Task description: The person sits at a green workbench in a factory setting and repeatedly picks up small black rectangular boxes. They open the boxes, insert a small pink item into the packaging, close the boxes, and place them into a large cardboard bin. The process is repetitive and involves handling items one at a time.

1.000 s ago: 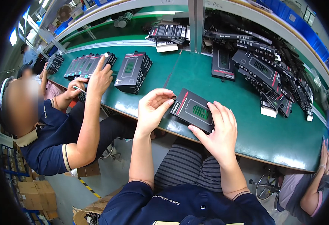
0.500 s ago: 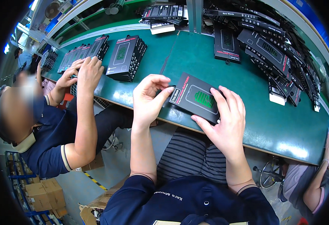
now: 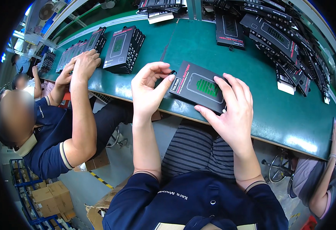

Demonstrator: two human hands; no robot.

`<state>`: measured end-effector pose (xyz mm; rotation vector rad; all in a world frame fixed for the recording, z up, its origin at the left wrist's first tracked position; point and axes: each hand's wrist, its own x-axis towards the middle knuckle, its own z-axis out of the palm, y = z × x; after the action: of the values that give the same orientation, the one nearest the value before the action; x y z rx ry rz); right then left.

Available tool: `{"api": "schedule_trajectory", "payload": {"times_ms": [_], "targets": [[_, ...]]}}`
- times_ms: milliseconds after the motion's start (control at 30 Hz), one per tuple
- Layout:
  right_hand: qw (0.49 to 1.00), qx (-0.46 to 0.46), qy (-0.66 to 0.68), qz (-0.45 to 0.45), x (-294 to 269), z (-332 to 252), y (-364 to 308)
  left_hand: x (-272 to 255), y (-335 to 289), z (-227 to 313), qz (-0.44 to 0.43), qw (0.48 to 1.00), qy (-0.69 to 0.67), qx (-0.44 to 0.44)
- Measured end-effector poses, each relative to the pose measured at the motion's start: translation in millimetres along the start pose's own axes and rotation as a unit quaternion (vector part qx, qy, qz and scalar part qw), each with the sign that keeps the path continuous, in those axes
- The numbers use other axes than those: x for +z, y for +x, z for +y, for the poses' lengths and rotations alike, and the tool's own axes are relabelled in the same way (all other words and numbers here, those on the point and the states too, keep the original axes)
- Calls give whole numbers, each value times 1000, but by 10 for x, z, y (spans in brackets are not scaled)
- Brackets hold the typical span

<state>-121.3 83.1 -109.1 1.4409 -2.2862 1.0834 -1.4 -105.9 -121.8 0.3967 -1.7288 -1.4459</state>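
Observation:
A flat black packaging box (image 3: 198, 86) with a green battery picture and red lettering lies slightly tilted near the table's front edge. My right hand (image 3: 233, 103) grips its right end, fingers on the top face and thumb along the near edge. At its left end a small black tab (image 3: 173, 72) sticks out. My left hand (image 3: 150, 88) is there, its fingers curled and its thumb against the tab. Whether the fingertips also touch the tab is hard to see.
Similar boxes lie heaped at the right (image 3: 279, 38); a single box (image 3: 229, 28) lies beside the heap. Neat box stacks (image 3: 124, 50) stand at the left. A co-worker's hands (image 3: 83, 65) rest by them. Another person's hands (image 3: 334, 142) are at the far right edge.
The whole view has shifted, so the table and boxes appear higher. My hands keep nearly the same hold on the box. The co-worker's hands on the left have moved slightly.

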Motion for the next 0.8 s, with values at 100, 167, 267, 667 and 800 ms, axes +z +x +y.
{"api": "schedule_trajectory", "payload": {"times_ms": [100, 167, 267, 667, 800], "targets": [[1000, 1, 14, 11, -1, 0, 11, 19, -5, 21, 1, 1000, -2, 15], [1000, 3, 23, 15, -1, -2, 10, -7, -6, 6, -8, 1000, 0, 6], [1000, 3, 27, 15, 5, 8, 5, -10, -10, -6, -13, 999, 0, 31], [1000, 5, 7, 16, -11, 22, 21, 23, -5, -5, 17, 998, -36, 46], [1000, 19, 3, 11, -1, -18, 7, -6, -11, -14, 10, 998, -38, 52]]}}
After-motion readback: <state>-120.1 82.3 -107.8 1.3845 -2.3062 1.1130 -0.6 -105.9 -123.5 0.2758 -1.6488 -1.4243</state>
